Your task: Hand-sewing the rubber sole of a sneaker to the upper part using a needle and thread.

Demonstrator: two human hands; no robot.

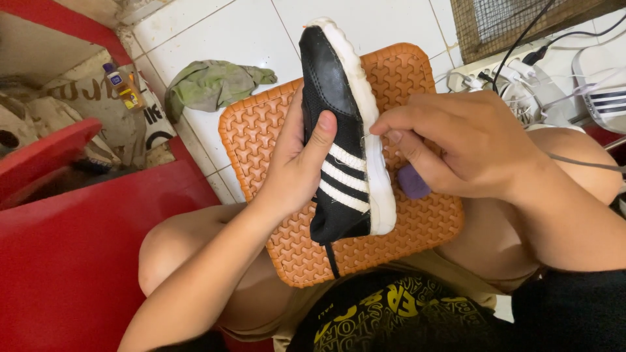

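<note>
My left hand (pixel 297 166) grips a black sneaker (pixel 339 130) with white side stripes and a white sole, held on its side above an orange textured mat (pixel 261 143) resting on my knees. My thumb presses on the shoe's black upper. My right hand (pixel 456 140) is closed, its fingertips against the white sole edge. A small purple object (pixel 412 182) shows under that hand; its kind is unclear. A black lace hangs from the shoe's heel end.
A crumpled green cloth (pixel 208 85) lies on the white tiled floor (pixel 222 26). A small bottle (pixel 122 85) stands at left by a red surface (pixel 72 261). Another striped white shoe (pixel 603 91), cables and a power strip (pixel 495 68) sit at top right.
</note>
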